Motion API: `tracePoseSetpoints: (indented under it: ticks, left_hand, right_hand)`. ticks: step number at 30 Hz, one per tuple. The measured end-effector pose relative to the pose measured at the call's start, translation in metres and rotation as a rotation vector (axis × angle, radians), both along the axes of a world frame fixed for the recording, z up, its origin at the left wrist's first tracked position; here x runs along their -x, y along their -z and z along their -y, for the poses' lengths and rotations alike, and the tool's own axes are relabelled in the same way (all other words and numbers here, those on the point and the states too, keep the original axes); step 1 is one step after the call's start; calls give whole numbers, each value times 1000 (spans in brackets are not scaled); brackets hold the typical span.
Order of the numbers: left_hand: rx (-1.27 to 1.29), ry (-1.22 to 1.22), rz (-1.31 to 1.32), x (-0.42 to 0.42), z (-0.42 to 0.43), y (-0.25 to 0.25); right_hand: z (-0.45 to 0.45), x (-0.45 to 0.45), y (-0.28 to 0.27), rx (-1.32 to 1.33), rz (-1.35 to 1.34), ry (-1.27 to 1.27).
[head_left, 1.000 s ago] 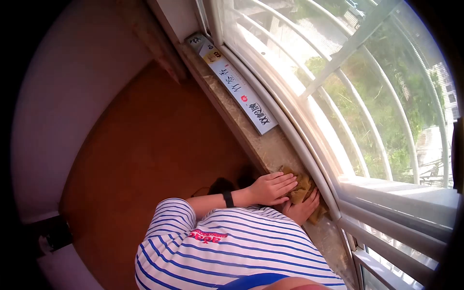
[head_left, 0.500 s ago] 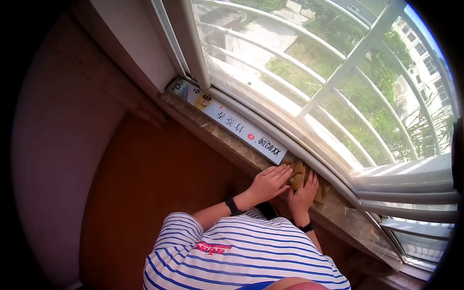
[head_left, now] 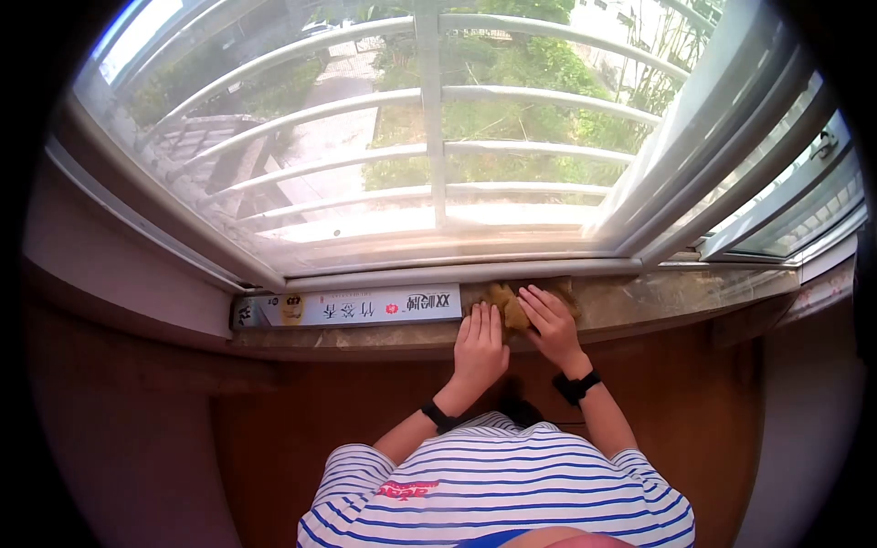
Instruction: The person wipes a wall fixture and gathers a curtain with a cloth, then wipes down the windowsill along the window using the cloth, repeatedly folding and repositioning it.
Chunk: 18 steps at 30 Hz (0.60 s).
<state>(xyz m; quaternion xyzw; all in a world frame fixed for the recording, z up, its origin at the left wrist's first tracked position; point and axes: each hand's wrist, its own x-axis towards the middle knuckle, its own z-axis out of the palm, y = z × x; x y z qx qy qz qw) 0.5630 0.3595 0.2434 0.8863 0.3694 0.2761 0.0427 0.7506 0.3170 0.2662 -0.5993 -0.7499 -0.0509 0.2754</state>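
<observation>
A yellowish-brown cloth lies bunched on the stone windowsill. My left hand rests at its left side, palm down, with the fingers straight and side by side. From the right, my right hand lies over the cloth with its fingers stretched out flat; part of the cloth is hidden beneath it. Neither hand visibly wraps round the cloth. Just left of the cloth is a long white box with Chinese lettering, which appears upside down from here. Its right end is close to my left fingertips.
Behind the sill stands a window with a white frame and curved white bars outside. A wall meets the sill at the left. Below is a reddish-brown floor. A second window section is at the right.
My view has turned to the right, so the sill now runs level across it. Both hands are still at the cloth, and the box still lies left of it.
</observation>
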Motion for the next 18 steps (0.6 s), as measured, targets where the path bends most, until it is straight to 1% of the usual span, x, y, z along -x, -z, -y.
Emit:
tracePoseSetpoints:
  ticks: [2,4,6,8,10,12,15,16,18]
  left_hand:
    - [-11,66,-1,-16,0,5]
    - [15,12,6,-29,3,1]
    - [23,24,4,-45,-5,2]
    - [20,8,37,-62,-6,-3]
    - [36,-24,23,-89,-2,-5]
    - [24,-32,-53,-107,10,-5]
    - [49,-38,-37,-147,20,-8]
    - [41,-2,-32,-167,24,-8]
    - [72,28,-31,-207,35,-6]
  right_hand:
    - [7,-13,3,32,-85,-15]
    - [10,-21,-1,44,-93,5]
    - [5,-32,-2,88,-155,-5]
    - [5,-48,0,62,-195,38]
    - [5,-66,2,41,-237,57]
    - [11,-84,5,45,-276,55]
    - [23,-128,8,34,-298,52]
    - [27,-152,8,32,-291,45]
    - [45,-195,8,12,-290,98]
